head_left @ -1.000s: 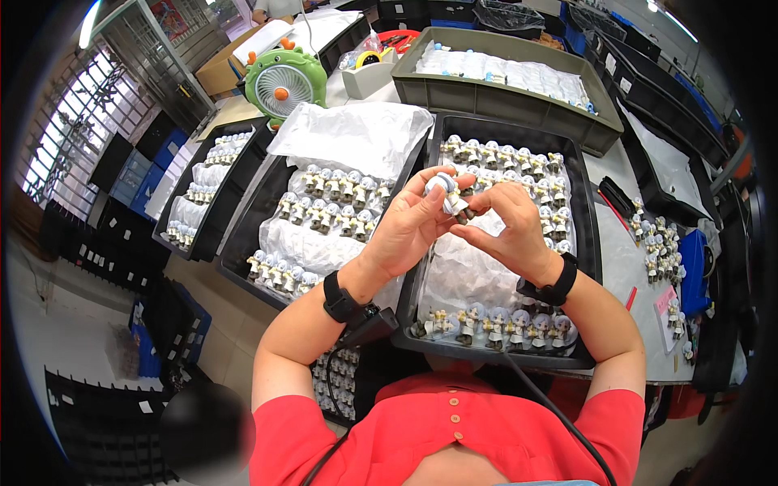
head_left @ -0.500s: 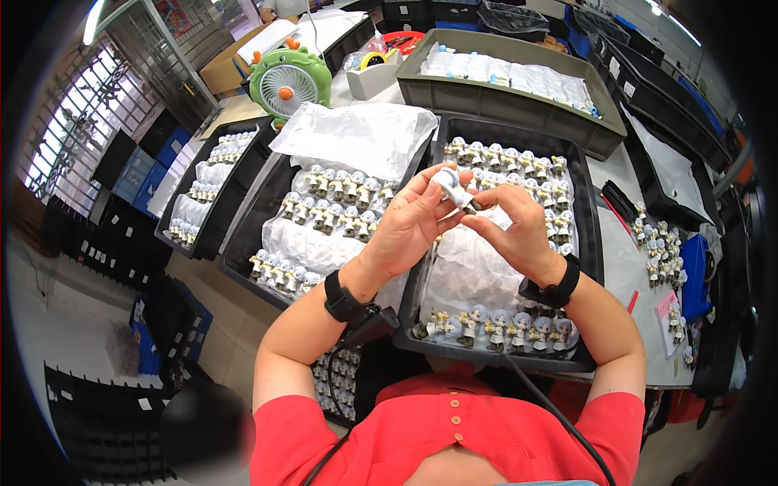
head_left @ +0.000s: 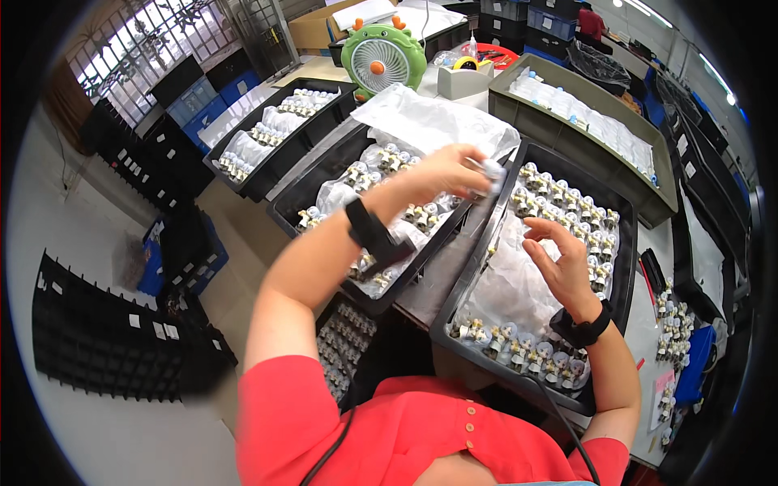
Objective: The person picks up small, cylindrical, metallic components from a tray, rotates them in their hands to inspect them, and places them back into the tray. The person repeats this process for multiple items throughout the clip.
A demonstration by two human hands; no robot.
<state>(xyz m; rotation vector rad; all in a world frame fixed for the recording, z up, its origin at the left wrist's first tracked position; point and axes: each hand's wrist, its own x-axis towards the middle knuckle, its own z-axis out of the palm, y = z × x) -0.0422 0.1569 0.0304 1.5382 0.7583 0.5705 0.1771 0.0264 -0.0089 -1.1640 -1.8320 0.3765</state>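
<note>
In my left hand (head_left: pixel 450 174) is a small figurine (head_left: pixel 491 172) with pale blue-grey hair, smeared by motion. That hand is raised over the gap between two black trays, its fingers closed on the figurine. My right hand (head_left: pixel 559 266) hovers above the right black tray (head_left: pixel 628 267), its thumb and fingers apart with nothing between them. Rows of similar figurines (head_left: pixel 567 198) stand along that tray's far side and near edge, with white wrapping sheet (head_left: pixel 510 283) in its middle. More rows lie in the left black tray (head_left: pixel 279 202), partly hidden by my left arm.
A green fan (head_left: pixel 381 61) and a tape dispenser (head_left: pixel 466 77) stand behind the trays. An olive bin (head_left: pixel 583 130) sits at the far right. Loose figurines (head_left: pixel 673 324) lie on the table's right side by a blue container (head_left: pixel 694 364). A cable crosses my front.
My hands have parted. The left has carried the figurine away from the right hand, toward the left tray, while the right has let go. The whole view has shifted and tilted.
</note>
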